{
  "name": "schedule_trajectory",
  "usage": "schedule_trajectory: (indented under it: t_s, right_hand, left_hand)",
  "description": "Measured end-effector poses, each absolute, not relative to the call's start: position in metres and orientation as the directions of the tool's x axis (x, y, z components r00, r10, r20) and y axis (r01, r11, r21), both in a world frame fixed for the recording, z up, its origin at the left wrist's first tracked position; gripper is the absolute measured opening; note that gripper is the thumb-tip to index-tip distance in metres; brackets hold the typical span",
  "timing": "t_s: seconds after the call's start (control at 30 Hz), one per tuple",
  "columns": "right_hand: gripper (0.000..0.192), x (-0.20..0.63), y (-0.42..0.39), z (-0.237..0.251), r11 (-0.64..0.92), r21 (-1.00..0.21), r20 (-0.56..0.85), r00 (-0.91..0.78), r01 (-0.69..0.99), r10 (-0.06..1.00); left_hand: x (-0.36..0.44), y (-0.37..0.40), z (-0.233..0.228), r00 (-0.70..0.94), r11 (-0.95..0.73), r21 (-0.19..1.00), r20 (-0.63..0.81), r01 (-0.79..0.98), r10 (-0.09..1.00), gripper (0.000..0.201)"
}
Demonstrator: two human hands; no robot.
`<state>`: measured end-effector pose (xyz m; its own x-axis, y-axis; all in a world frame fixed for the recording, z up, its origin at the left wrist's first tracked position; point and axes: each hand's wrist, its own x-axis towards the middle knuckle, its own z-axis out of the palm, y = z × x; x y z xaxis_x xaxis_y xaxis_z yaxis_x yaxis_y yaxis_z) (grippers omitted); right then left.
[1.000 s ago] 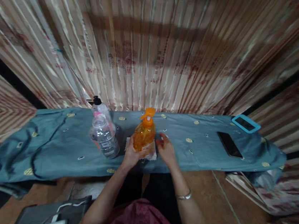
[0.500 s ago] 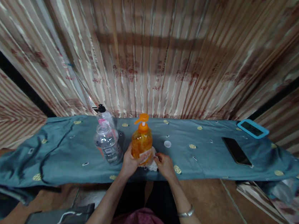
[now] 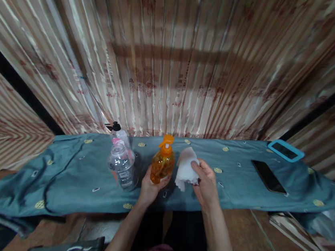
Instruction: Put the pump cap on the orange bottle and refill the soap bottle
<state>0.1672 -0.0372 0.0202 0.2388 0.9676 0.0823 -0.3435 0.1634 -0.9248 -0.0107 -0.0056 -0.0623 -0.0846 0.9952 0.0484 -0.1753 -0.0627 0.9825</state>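
Note:
My left hand (image 3: 149, 188) is wrapped round the lower part of an orange pump bottle (image 3: 162, 166), which stands upright with its spout toward the left. To the right of the bottle, my right hand (image 3: 207, 182) grips a white tissue (image 3: 187, 169) between thumb and fingers, apart from the bottle. Left of my left hand stands a clear plastic bottle (image 3: 122, 168) without a cap. Partly hidden behind it is another clear bottle (image 3: 120, 134) with a black top and a pink mark.
A blue-green patterned cloth (image 3: 79, 180) covers the narrow table. On the right lie a black phone (image 3: 268, 176) and a blue-framed device with a dark screen (image 3: 285, 150). A striped curtain (image 3: 174, 62) hangs along the far edge. A dark box (image 3: 65, 247) stands below at the left.
My right hand has drawn the tissue away from the orange bottle, to the right and up. The small white disc on the cloth is now out of sight. My left hand still holds the bottle.

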Motion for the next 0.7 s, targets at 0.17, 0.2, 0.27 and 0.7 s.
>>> schedule_trajectory:
  t_s: [0.17,0.2,0.27,0.7]
  right_hand:
    - [0.055,0.126,-0.024,0.048,0.238,-0.923,0.192,0.174,-0.301,0.966]
    - [0.057,0.121,-0.023,0.047,0.250,-0.931,0.207,0.178,-0.266,0.962]
    - [0.060,0.115,-0.020,0.046,0.267,-0.948,0.228,0.212,-0.174,0.950]
    - [0.074,0.119,-0.032,0.067,0.224,-0.971,0.233,0.104,0.088,0.967]
  left_hand:
    - [-0.012,-0.009,-0.067,-0.103,-0.061,0.982,0.043,-0.177,0.994,0.083]
    - [-0.012,-0.010,-0.067,-0.089,-0.052,0.983,0.037,-0.176,0.995,0.084]
    - [-0.013,-0.012,-0.066,-0.059,-0.030,0.988,0.022,-0.153,0.998,0.085]
    - [-0.009,-0.012,-0.077,-0.078,-0.042,0.988,0.031,-0.151,0.996,0.078]
